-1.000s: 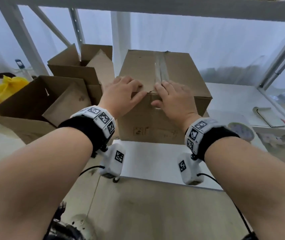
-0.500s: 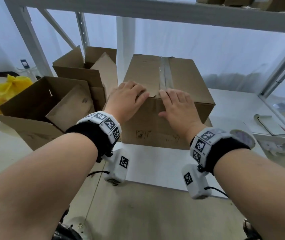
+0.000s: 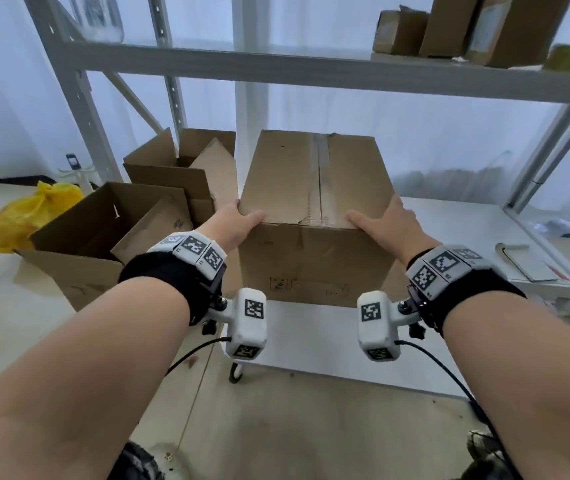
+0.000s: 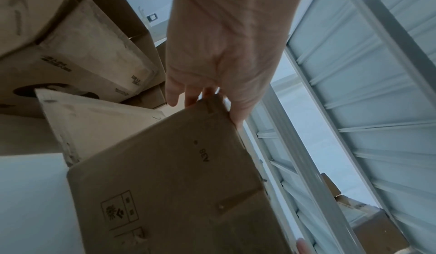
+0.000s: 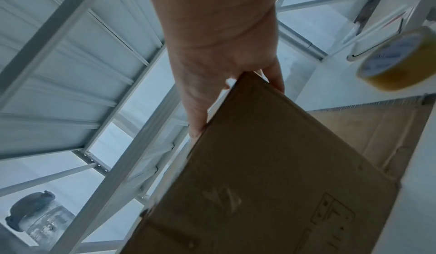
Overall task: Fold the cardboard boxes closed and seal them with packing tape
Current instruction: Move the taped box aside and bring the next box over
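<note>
On the white table (image 3: 311, 344), both hands clamp the taped box's (image 3: 314, 174) near corners.

I'm seeing bare forearms, no sleeves. Each wrist is wearing a black fabric band (image 3: 169, 278) topped with a white segmented cuff (image 3: 193, 249) carrying black-and-white square fiducial markers. A white rounded camera pod (image 3: 247, 323) is hanging under the left wrist on a black screwed bracket, another pod (image 3: 375, 323) under the right wrist. Both pods are showing markers; thin black cables (image 3: 193, 351) are trailing back.
</note>
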{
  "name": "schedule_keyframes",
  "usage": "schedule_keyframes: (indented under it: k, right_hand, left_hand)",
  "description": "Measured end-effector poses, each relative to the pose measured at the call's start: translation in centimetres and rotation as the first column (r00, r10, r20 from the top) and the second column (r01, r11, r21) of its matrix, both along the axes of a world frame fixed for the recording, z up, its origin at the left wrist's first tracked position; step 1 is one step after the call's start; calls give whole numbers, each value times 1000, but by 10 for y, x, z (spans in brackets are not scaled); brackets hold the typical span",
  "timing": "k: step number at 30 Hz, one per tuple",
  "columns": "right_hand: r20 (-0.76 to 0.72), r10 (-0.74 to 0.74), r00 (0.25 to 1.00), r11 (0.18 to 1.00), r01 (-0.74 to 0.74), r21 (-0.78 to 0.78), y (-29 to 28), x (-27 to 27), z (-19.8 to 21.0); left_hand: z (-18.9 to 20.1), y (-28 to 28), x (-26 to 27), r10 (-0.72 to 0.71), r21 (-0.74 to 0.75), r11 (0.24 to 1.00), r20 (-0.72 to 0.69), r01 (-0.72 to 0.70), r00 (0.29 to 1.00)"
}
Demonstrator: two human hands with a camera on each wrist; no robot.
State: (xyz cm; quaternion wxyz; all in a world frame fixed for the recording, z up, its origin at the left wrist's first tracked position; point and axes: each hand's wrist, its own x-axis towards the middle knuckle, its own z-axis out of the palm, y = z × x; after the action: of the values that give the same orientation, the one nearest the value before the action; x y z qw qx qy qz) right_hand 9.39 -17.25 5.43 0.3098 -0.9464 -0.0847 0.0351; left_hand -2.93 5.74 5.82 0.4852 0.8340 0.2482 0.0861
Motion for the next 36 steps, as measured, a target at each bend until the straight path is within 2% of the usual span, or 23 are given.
schedule_keyframes:
  k: [4, 7, 10, 11, 14, 16, 18, 20, 21, 23, 25, 26, 27, 29, 31, 32, 34, 36]
  right_hand:
    - [-120, -20, 993, 995, 8, -104, -18, -22, 6]
    - [-136, -44, 990, 977, 14, -211, -29, -54, 10]
    - [-177, -65, 982, 978, 28, -205, -40, -87, 3]
    - [-207, -68, 976, 984, 31, -178, -43, -96, -2]
    - [-270, -85, 959, 992, 55, -118, -53, -121, -20]
    - [-271, -64, 960, 997, 47, -69, -59, -133, -30]
    - [-184, 10, 983, 992, 14, 126, -63, -137, -31]
    - [13, 24, 1000, 912, -27, 408, -65, -138, -11]
    - [102, 6, 995, 865, -57, 499, -65, -137, 5]
    - [217, -33, 976, 826, -95, 556, -62, -136, 41]
    - [265, -80, 961, 827, -84, 555, -58, -135, 73]
    - [273, -103, 957, 838, -65, 543, -57, -132, 85]
    - [241, -111, 964, 847, -35, 531, -57, -128, 95]
    - [47, -71, 996, 853, 36, 521, -62, -120, 108]
    - [-150, 2, 989, 882, 69, 466, -64, -119, 113]
    - [-182, 42, 982, 907, 39, 420, -63, -120, 111]
    - [-129, 80, 988, 962, -43, 271, -58, -123, 108]
    - [-62, 55, 997, 975, -41, 217, -55, -127, 107]
  left_hand:
    - [1, -12, -33, -39, 22, 999, -19, 40, 999]
    - [-2, -15, -58, -39, -7, 999, -58, 38, 998]
    - [-1, -20, -74, -36, 96, 994, -211, 57, 977]
    - [1, -24, -76, -26, 98, 994, -209, 47, 978]
    - [16, -43, -77, 53, 0, 999, 31, -53, 998]
    - [32, -54, -76, 113, -3, 993, 190, -114, 975]
    - [48, -57, -73, 154, 21, 986, 291, -167, 944]
    - [65, -59, -73, 177, 42, 977, 390, -210, 903]
    - [73, -59, -73, 189, 56, 970, 445, -238, 875]
    - [88, -58, -74, 227, 74, 948, 521, -308, 823]
    - [104, -55, -77, 272, 50, 933, 547, -355, 791]
    - [110, -51, -79, 280, 70, 928, 517, -366, 809]
    - [116, -47, -83, 276, 120, 926, 433, -358, 858]
    - [121, -32, -88, 250, 201, 932, 248, -302, 936]
    - [117, -22, -96, 234, 69, 968, 111, -242, 966]
    - [111, -22, -98, 219, 13, 975, 35, -220, 975]
    - [103, -31, -102, 141, 37, 990, -108, -137, 984]
    - [100, -37, -99, 137, 157, 981, -120, -117, 983]
